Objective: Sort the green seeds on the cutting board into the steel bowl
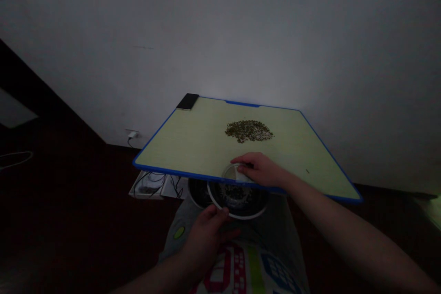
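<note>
On the pale, blue-edged table (193, 147) lies a loose pile of small brown-green seeds or grains (248, 131). My right hand (258, 168) is closed on a small clear round container (230, 172) at the table's front edge. Under that edge, over my lap, is a dark bowl with a white rim (241, 217), holding small bits. My left hand (210, 227) pinches the rim of this bowl at its near left side. A second dark bowl (197, 191) shows partly behind it, to the left.
A black phone or tablet (188, 101) lies at the table's back left corner. One small dark bit (308, 171) is on the right side. Below on the left are white boxes (149, 185) with cables. A wall stands behind the table, with a plug (132, 134).
</note>
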Demonstrator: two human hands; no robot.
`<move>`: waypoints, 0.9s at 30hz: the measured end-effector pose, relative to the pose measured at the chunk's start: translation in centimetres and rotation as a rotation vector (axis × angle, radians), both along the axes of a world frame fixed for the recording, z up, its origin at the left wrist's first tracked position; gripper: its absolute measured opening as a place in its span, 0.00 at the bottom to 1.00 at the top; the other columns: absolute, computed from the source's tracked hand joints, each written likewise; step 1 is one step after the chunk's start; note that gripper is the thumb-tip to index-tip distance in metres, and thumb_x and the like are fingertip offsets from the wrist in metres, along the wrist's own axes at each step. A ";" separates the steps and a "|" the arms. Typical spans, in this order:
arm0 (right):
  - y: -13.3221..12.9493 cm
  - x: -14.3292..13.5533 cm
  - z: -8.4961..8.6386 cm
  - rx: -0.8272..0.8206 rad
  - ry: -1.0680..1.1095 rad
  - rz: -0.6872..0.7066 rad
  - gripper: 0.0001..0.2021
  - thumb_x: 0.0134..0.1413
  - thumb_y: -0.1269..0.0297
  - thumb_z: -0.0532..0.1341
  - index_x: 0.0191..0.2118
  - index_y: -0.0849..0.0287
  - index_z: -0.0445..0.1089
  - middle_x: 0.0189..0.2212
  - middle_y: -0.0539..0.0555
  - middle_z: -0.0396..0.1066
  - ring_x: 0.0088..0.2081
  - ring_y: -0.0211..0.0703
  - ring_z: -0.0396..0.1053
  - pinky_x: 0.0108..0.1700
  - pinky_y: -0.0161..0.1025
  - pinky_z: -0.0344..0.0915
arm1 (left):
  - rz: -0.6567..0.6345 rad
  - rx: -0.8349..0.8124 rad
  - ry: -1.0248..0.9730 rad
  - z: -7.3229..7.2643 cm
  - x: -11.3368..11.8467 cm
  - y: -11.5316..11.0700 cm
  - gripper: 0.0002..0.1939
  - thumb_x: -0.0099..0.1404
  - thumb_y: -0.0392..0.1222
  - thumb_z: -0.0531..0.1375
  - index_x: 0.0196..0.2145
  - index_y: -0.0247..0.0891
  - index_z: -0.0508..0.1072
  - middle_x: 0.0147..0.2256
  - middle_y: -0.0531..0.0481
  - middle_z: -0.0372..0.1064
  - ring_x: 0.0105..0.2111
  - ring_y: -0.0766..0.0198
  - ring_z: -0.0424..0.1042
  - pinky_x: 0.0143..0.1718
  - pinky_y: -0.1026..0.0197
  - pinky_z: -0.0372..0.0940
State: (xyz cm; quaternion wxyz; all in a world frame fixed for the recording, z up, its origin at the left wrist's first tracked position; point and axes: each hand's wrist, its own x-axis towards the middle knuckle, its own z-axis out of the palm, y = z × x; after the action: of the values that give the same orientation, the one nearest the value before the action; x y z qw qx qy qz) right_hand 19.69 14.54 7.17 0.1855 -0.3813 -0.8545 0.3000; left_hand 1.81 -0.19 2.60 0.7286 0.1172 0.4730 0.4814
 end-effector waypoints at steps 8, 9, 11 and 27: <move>-1.2 0.6 0.5 0.119 -0.063 0.105 0.17 0.59 0.65 0.56 0.50 0.59 0.75 0.37 0.57 0.78 0.39 0.45 0.73 0.45 0.42 0.66 | -0.006 -0.020 0.005 0.3 0.0 -0.1 0.04 0.58 0.38 0.65 0.33 0.37 0.76 0.34 0.48 0.78 0.34 0.61 0.75 0.35 0.56 0.74; -1.4 0.8 0.5 0.122 -0.063 0.101 0.16 0.58 0.65 0.57 0.50 0.58 0.75 0.37 0.57 0.78 0.39 0.45 0.73 0.45 0.42 0.66 | -0.008 -0.026 0.009 0.3 0.0 -0.1 0.04 0.58 0.38 0.65 0.33 0.37 0.76 0.35 0.47 0.78 0.34 0.61 0.75 0.35 0.56 0.74; -1.7 1.3 0.3 0.112 -0.035 0.050 0.16 0.58 0.65 0.57 0.49 0.57 0.75 0.39 0.57 0.78 0.41 0.45 0.73 0.45 0.42 0.66 | -0.007 -0.031 0.012 0.2 0.0 -0.1 0.04 0.58 0.38 0.65 0.33 0.37 0.76 0.34 0.48 0.78 0.34 0.61 0.75 0.35 0.56 0.74; 4.5 2.0 0.5 0.254 -0.129 -0.418 0.18 0.53 0.65 0.57 0.47 0.59 0.77 0.23 0.50 0.71 0.25 0.39 0.64 0.33 0.36 0.60 | -0.009 -0.005 -0.004 -0.6 -0.2 -0.2 0.07 0.55 0.42 0.68 0.32 0.39 0.77 0.36 0.48 0.79 0.36 0.59 0.75 0.36 0.56 0.74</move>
State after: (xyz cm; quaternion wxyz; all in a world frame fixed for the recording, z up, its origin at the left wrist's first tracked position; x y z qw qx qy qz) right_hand 21.72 19.06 7.66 0.2351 -0.5416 -0.7980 0.1207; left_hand 1.64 -0.35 2.04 0.7319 0.1166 0.4724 0.4770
